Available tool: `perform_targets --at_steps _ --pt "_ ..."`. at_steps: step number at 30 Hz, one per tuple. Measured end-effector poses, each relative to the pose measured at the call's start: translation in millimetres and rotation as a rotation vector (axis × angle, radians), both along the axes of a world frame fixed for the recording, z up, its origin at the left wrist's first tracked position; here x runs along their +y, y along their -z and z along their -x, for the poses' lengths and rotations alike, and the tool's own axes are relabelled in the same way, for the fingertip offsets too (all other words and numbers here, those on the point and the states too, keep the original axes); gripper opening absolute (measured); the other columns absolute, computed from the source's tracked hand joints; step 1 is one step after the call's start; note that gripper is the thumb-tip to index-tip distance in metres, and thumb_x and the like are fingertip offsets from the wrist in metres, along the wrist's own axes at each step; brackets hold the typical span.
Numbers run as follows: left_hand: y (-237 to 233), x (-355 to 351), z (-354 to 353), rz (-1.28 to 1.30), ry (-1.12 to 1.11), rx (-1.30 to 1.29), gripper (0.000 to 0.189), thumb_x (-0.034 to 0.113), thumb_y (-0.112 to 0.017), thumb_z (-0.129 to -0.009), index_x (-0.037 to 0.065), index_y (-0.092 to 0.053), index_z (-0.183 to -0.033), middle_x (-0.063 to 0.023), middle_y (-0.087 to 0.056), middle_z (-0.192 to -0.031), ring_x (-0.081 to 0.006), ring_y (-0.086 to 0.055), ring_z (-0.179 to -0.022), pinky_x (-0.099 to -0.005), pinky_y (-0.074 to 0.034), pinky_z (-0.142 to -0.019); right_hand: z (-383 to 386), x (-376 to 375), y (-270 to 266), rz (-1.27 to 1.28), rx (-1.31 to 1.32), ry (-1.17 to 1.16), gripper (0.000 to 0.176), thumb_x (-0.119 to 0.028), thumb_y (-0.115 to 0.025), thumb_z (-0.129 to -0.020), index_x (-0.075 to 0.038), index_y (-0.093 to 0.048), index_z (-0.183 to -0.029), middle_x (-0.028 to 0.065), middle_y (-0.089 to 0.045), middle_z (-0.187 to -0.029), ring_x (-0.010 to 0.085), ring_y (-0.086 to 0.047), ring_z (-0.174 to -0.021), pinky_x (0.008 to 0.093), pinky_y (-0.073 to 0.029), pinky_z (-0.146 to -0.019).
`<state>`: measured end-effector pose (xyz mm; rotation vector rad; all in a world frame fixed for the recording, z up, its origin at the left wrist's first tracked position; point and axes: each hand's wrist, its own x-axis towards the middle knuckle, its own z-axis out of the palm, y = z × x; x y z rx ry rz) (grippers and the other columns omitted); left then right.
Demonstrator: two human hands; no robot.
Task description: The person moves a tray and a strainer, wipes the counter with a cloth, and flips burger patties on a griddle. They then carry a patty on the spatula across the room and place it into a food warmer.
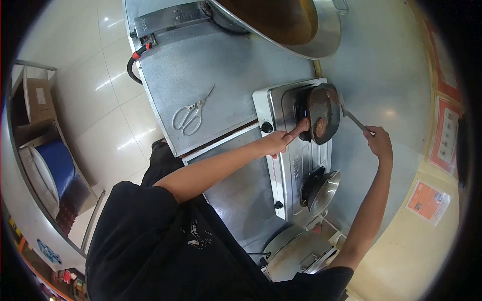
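My left hand is closed round the brown handle of a dark square frying pan. The pan sits over the upper burner of a two-burner gas stove. Inside it lies a browned piece of food, near the side closest to me. In my right hand is the handle of a spatula, its blade just beyond the pan's far rim. A blue glint of flame shows beneath the pan.
Scissors lie on the metal counter left of the stove. A large metal pot of brown liquid stands at the top. A small wok-shaped pan rests on the other burner; a lidded pot is below. Notices hang on the wall.
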<state>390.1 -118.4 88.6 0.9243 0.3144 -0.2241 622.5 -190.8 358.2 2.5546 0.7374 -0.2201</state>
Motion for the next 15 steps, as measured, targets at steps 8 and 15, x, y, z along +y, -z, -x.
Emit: perform_targets --at_steps 8,15 --pt "-5 -1 1 0.017 -0.032 0.025 0.04 0.039 -0.036 -0.098 0.005 -0.051 -0.114 -0.0006 -0.05 -0.073 -0.0113 -0.046 -0.058 -0.0273 -0.045 -0.054 -11 -5 -10 0.011 -0.015 -0.055 0.026 -0.022 -0.064 -0.081 -0.01 -0.069 -0.103 0.0146 -0.066 -0.099 0.0302 -0.062 -0.094 0.0383 -0.048 -0.083" --pt "-5 -3 1 0.029 -0.007 0.027 0.039 0.039 -0.036 -0.098 0.008 -0.052 -0.114 0.0016 -0.047 -0.072 -0.0099 -0.045 -0.061 -0.0258 -0.044 -0.054 -23 18 43 0.108 0.138 -0.084 0.027 -0.023 -0.065 -0.079 -0.011 -0.07 -0.103 0.0153 -0.065 -0.106 0.0313 -0.062 -0.097 0.0375 -0.048 -0.086"
